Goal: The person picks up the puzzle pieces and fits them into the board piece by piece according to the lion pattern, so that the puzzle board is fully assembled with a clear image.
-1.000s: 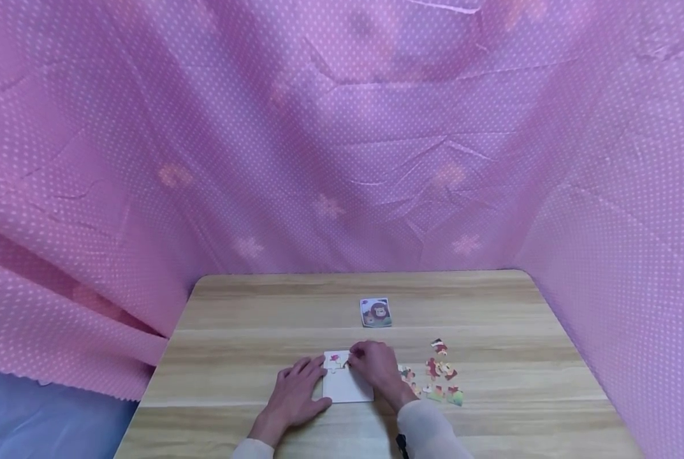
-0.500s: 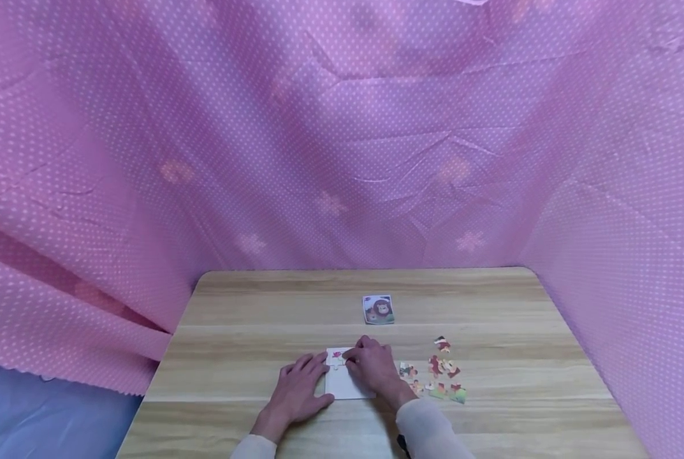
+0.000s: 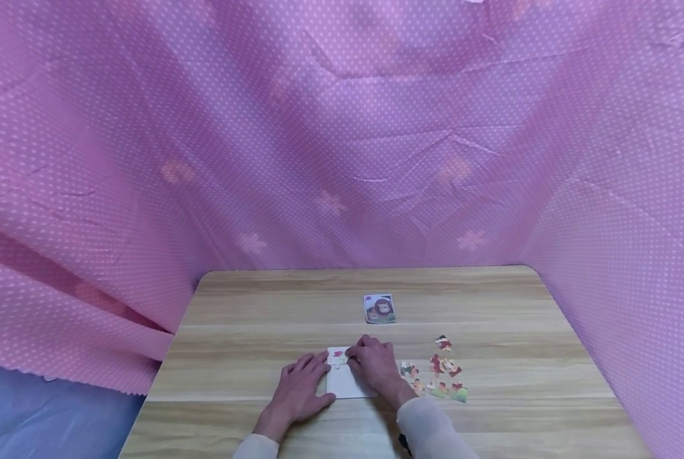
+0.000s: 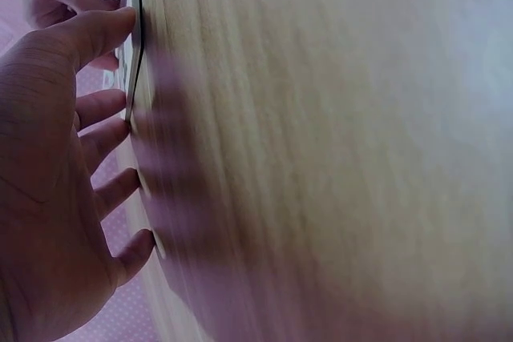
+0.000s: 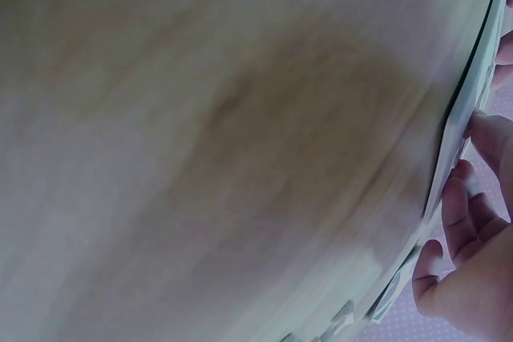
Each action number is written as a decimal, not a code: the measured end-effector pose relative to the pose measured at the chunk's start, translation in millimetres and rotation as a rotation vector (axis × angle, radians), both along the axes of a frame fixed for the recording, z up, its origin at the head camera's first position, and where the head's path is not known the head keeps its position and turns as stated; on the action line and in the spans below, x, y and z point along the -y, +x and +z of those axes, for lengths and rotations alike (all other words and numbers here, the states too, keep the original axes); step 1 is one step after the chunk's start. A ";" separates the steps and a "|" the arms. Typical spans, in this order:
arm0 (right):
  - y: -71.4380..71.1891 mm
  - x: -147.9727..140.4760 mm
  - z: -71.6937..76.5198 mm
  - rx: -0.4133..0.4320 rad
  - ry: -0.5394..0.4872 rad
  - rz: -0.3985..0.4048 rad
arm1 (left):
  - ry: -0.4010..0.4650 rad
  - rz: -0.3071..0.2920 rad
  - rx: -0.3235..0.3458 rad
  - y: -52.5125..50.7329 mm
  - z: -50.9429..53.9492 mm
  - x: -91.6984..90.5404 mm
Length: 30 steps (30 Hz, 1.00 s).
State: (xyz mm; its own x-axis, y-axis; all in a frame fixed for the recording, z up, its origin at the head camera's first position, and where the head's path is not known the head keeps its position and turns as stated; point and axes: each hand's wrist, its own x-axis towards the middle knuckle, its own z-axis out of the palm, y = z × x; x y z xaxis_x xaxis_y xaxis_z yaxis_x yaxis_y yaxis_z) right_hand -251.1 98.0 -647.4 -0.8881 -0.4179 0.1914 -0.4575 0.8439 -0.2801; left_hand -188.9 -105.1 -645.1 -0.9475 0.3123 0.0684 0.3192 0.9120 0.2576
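Observation:
A square white puzzle board (image 3: 347, 383) lies on the table in the head view. A puzzle piece with a pink flower (image 3: 338, 353) sits in its far left corner. My left hand (image 3: 300, 390) rests flat at the board's left side, fingers spread; in the left wrist view its thumb (image 4: 116, 26) touches the board's edge. At the board's far edge, my right hand (image 3: 374, 366) pinches a small puzzle piece beside the flower piece, mostly hidden under the fingertips. In the right wrist view the right hand's thumb and curled fingers meet the board (image 5: 457, 130) edge.
Several loose puzzle pieces (image 3: 436, 364) lie right of the board, close to my right forearm. Beyond the board stands out a small lion picture card (image 3: 380, 309). A pink dotted curtain (image 3: 342, 159) encloses the wooden table (image 3: 250, 338) at the back and sides.
The right hand's fingertips have shifted slightly at the board's far edge, beside the flower piece. My left hand has stayed in place, and the head view has tilted a little.

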 end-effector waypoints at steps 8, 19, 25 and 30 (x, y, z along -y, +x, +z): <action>-0.4 -7.6 9.0 0.035 -0.073 -0.003 | 0.020 -0.007 -0.006 -2.6 2.3 -1.3; -5.2 -22.0 16.3 0.079 -0.075 -0.032 | 0.007 0.008 0.038 -5.2 5.2 0.3; -3.3 -28.8 21.0 0.115 -0.028 -0.031 | 0.026 0.009 0.029 -5.8 6.8 1.0; -3.6 -35.2 22.5 0.167 -0.004 -0.050 | 0.010 0.010 0.056 -7.1 10.1 1.7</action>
State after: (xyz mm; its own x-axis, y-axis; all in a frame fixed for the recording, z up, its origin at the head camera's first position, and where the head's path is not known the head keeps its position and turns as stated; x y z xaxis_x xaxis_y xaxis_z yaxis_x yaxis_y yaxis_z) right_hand -254.7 133.2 -624.9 -0.9274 -0.3719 0.0412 -0.3619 0.8634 -0.3515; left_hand -195.9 -106.8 -635.0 -0.9531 0.3020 0.0185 0.2946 0.9125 0.2839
